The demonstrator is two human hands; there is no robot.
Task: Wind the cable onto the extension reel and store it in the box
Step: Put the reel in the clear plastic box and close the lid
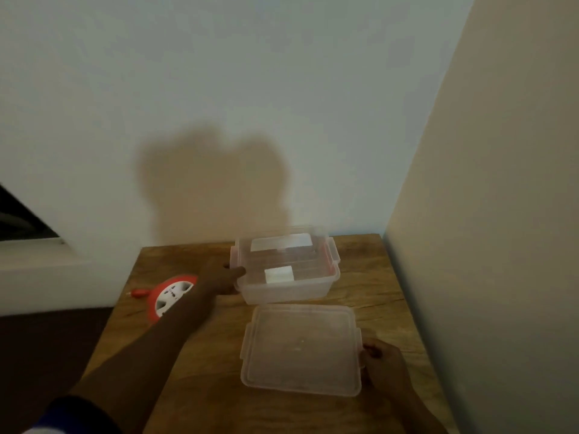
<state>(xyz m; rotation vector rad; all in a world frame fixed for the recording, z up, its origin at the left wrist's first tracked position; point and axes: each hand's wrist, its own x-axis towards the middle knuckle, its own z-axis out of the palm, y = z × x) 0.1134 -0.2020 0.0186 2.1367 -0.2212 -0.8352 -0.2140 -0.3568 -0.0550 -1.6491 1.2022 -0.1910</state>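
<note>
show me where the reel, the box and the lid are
reel (169, 297), head view, on its white socket face
box (282, 291), head view, on its clear front wall
lid (300, 349), head view, on the middle of its flat top

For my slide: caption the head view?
Left hand steadies open box, right hand holds lid; reel waits.

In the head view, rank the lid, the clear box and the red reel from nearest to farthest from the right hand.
1. Lid: the right hand holds its right edge, at the table's near side.
2. Clear box: behind the lid, near the wall, open.
3. Red reel: far left, behind the left forearm.
</note>
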